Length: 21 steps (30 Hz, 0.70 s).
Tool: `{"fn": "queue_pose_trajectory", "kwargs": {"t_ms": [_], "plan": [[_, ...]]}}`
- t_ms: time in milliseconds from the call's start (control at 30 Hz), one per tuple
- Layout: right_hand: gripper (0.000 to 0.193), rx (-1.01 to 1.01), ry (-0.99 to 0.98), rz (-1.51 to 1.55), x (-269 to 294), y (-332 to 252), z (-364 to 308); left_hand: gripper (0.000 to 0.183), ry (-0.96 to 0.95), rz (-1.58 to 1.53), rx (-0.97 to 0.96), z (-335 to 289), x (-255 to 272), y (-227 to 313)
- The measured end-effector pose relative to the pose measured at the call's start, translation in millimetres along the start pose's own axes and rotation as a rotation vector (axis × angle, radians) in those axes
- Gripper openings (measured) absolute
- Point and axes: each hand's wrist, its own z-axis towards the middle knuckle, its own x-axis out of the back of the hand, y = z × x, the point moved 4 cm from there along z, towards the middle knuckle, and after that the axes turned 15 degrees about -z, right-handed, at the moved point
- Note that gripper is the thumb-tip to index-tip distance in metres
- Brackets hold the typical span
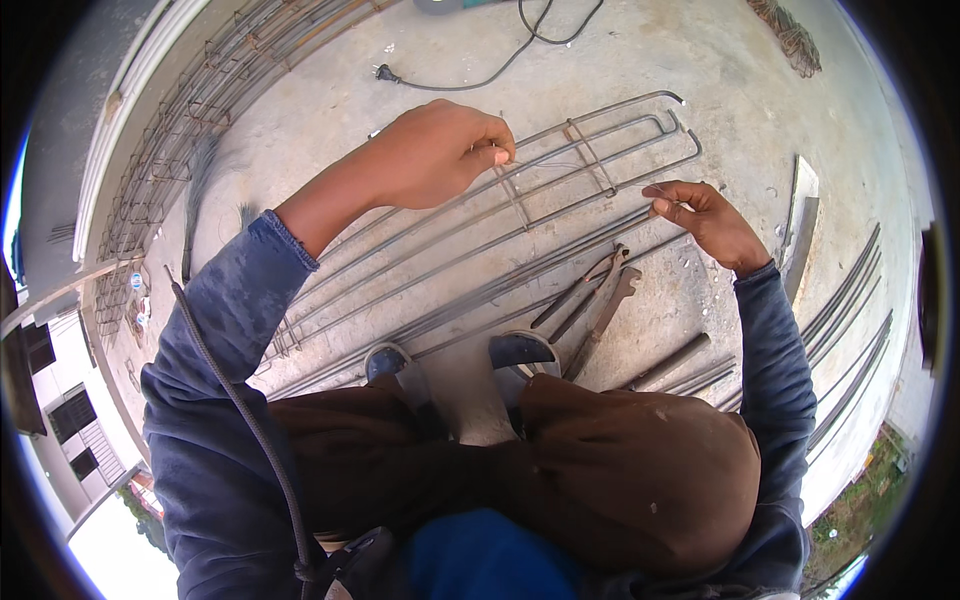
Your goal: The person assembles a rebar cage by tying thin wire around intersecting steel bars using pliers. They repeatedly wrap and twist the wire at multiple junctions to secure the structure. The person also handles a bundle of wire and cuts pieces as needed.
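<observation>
One steel cage point(591, 158) lies beneath our left hand point(440, 155), beside our right hand point(708, 222); both pinch closed, on what we can't tell.

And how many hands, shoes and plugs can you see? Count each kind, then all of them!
Hands: 2, the left hand and the right hand
Shoes: 2, the left shoe and the right shoe
Plugs: 1, the black plug
Total: 5
</observation>
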Motion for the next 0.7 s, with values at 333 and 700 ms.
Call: {"fn": "queue_pose_trajectory", "kwargs": {"t_ms": [333, 700], "plan": [[0.04, -0.174, -0.049, -0.095, -1, -6, -89, 0.025, -0.055, -0.131, -0.095, 38, 11, -53], [0.06, 0.253, 0.614, -1.213, 8, -177, -43, 0.032, -0.108, -0.316, -0.06, 46, -2, -58]]}}
